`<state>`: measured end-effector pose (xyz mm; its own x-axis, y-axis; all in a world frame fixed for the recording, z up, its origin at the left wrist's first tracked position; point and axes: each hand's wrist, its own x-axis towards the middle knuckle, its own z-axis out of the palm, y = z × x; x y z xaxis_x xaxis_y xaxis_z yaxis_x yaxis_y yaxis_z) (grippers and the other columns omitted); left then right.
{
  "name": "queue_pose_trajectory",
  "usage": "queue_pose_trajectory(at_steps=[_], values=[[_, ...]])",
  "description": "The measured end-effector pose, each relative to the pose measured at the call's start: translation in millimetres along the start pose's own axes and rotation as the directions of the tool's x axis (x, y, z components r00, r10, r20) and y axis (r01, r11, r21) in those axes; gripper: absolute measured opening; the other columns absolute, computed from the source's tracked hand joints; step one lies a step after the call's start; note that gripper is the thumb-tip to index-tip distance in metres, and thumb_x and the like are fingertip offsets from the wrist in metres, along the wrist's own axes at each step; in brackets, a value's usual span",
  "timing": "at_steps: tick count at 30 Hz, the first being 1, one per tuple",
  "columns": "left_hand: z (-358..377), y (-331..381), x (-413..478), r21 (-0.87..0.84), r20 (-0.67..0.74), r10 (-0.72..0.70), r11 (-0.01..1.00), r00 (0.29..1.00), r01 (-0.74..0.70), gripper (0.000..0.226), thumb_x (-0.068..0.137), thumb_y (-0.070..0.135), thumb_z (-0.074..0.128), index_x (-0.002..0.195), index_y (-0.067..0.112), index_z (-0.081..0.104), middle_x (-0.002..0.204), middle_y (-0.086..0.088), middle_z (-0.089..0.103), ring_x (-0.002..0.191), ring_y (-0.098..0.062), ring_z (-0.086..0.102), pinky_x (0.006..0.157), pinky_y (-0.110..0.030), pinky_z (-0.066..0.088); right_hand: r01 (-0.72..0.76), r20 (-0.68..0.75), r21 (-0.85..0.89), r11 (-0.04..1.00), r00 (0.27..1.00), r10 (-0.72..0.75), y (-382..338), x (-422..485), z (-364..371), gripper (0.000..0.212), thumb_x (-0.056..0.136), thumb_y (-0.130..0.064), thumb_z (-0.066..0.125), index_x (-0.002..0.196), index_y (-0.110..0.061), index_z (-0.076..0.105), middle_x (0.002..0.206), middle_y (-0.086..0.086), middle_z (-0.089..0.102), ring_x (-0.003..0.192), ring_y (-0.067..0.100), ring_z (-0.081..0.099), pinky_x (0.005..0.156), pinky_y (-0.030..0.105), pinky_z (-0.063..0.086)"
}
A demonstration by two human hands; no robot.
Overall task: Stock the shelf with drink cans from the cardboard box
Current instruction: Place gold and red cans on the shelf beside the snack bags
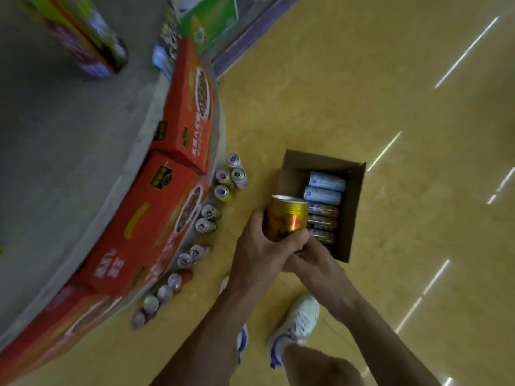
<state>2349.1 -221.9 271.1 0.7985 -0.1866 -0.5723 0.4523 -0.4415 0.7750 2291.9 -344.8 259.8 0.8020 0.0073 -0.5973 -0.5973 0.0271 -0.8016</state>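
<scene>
Gold can (288,215): upright, held above the near-left corner of the cardboard box (355,207), clear of the floor. Left hand (262,254): fingers and thumb wrapped round the can's lower half. Right hand (315,263): tucked just under and behind the left, fingers curled; whether it holds anything cannot be told. Cardboard box: open on the yellow floor (390,79), right of the shelf (55,135); inside, two pale cans (326,181) lie on their sides at the far end, with dark cans (323,222) lying side by side nearer. Floor cans (206,225): upright in a loose row along the shelf base, between the box and the shelving. Red cartons (156,218): stacked along the shelf's lower edge, directly behind that row. Green carton (209,18): far end of the shelf. White and blue shoes (301,319): on the floor, near side of the box.
</scene>
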Motion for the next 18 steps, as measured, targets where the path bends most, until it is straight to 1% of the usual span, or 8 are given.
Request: queue_pose_trajectory(at_steps=[2, 5, 7, 9, 12, 13, 15, 18], values=[[-12.7, 38.2, -41.2, 0.007, -0.049, 0.023, 1.000, 0.999, -0.023, 0.081, 0.062, 0.065, 0.077, 0.135, 0.035, 0.055, 0.117, 0.013, 0.067, 0.106, -0.005, 0.065, 0.091, -0.036, 0.057, 0.023, 0.033, -0.059, 0.998, 0.999, -0.021, -42.3, -38.3, -0.2, 0.028, 0.094, -0.026, 0.067, 0.123, -0.024, 0.063, 0.110, -0.003, 0.073, 0.102, 0.010, 0.070, 0.089, 0.033, 0.057], [-34.0, 91.0, -97.2, 0.016, -0.085, 0.078, 0.997, 0.993, -0.077, 0.079, 0.067, 0.064, 0.075, 0.136, 0.034, 0.053, 0.118, 0.013, 0.067, 0.108, -0.004, 0.064, 0.094, -0.039, 0.056, 0.057, 0.050, -0.161, 0.985, 0.998, -0.049, -103.2, -86.3, 5.0, 0.044, 0.086, -0.049, 0.069, 0.122, -0.025, 0.061, 0.112, 0.000, 0.071, 0.105, 0.017, 0.069, 0.092, 0.050, 0.056], [-48.6, 119.1, -127.1, 0.010, -0.118, 0.136, 0.991, 0.984, -0.136, 0.074, 0.071, 0.060, 0.077, 0.136, 0.033, 0.053, 0.117, 0.015, 0.067, 0.108, -0.002, 0.064, 0.094, -0.036, 0.055, 0.102, 0.079, -0.201, 0.974, 0.993, -0.087, -134.4, -111.7, 9.7, 0.050, 0.085, -0.055, 0.068, 0.124, -0.023, 0.060, 0.114, 0.002, 0.071, 0.107, 0.020, 0.069, 0.092, 0.053, 0.056], [-64.5, 142.0, -152.9, -0.010, -0.155, 0.179, 0.983, 0.971, -0.183, 0.069, 0.075, 0.051, 0.080, 0.136, 0.033, 0.054, 0.115, 0.019, 0.066, 0.106, 0.005, 0.062, 0.092, -0.027, 0.052, 0.154, 0.113, -0.246, 0.957, 0.985, -0.129, -163.5, -132.3, 16.5, 0.052, 0.084, -0.058, 0.067, 0.124, -0.025, 0.059, 0.115, 0.000, 0.071, 0.107, 0.017, 0.069, 0.093, 0.051, 0.056], [-93.2, 169.5, -190.5, 0.000, -0.196, 0.251, 0.967, 0.948, -0.255, 0.060, 0.083, 0.043, 0.080, 0.135, 0.031, 0.054, 0.114, 0.017, 0.065, 0.105, 0.008, 0.061, 0.092, -0.022, 0.051, 0.255, 0.148, -0.332, 0.908, 0.965, -0.217, -205.7, -160.2, 32.9, 0.051, 0.081, -0.058, 0.065, 0.119, -0.024, 0.061, 0.109, -0.007, 0.072, 0.100, 0.004, 0.069, 0.086, 0.033, 0.057], [-103.6, 176.2, -202.4, 0.010, -0.214, 0.281, 0.958, 0.936, -0.286, 0.057, 0.084, 0.042, 0.079, 0.134, 0.030, 0.054, 0.113, 0.017, 0.065, 0.105, 0.009, 0.060, 0.092, -0.020, 0.051, 0.284, 0.155, -0.359, 0.889, 0.957, -0.244, -217.5, -168.7, 39.9, 0.047, 0.082, -0.054, 0.066, 0.117, -0.023, 0.062, 0.106, -0.008, 0.072, 0.097, 0.002, 0.068, 0.083, 0.030, 0.056], [-126.0, 186.9, -227.9, 0.034, -0.249, 0.339, 0.939, 0.907, -0.342, 0.051, 0.086, 0.041, 0.077, 0.130, 0.033, 0.052, 0.112, 0.023, 0.062, 0.105, 0.018, 0.056, 0.090, -0.009, 0.047, 0.347, 0.176, -0.396, 0.851, 0.938, -0.300, -239.7, -186.8, 57.5, 0.041, 0.086, -0.049, 0.066, 0.116, -0.023, 0.062, 0.103, -0.008, 0.071, 0.094, 0.002, 0.068, 0.081, 0.031, 0.056], [-163.5, 195.3, -264.1, 0.018, -0.274, 0.371, 0.924, 0.887, -0.381, 0.055, 0.086, 0.044, 0.077, 0.132, 0.041, 0.047, 0.116, 0.023, 0.062, 0.106, 0.014, 0.058, 0.090, -0.014, 0.049, 0.419, 0.212, -0.426, 0.802, 0.908, -0.362, -267.8, -212.7, 91.2, 0.052, 0.078, -0.064, 0.059, 0.115, -0.027, 0.061, 0.100, -0.011, 0.071, 0.092, 0.001, 0.068, 0.078, 0.029, 0.055]])
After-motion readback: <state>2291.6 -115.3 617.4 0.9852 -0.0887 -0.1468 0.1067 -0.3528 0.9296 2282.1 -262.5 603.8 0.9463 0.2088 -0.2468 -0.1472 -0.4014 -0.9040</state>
